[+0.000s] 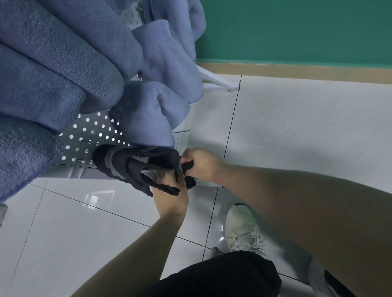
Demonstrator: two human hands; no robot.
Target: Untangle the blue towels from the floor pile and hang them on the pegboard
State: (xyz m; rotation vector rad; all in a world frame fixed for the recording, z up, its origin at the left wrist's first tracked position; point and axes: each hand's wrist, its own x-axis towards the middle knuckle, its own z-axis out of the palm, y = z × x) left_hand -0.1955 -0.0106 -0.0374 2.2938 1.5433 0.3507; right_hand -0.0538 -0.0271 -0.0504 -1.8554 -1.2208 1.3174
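Note:
Several blue towels hang on the white pegboard (91,136). A dark blue towel (36,73) fills the upper left close to the camera. Lighter blue towels (164,60) hang further along, one low fold (149,114) just above my hands. Low in front of the pegboard I hold a black cloth with grey stripes (132,166). My left hand (170,193) grips its lower part from beneath. My right hand (201,164) pinches its right end with curled fingers.
The floor is glossy white tile (80,224). A green wall (297,20) with a tan baseboard runs at the upper right. The pegboard's white foot (218,82) rests on the floor. A white sneaker (243,230) stands near my knee, which is in black cloth (210,283).

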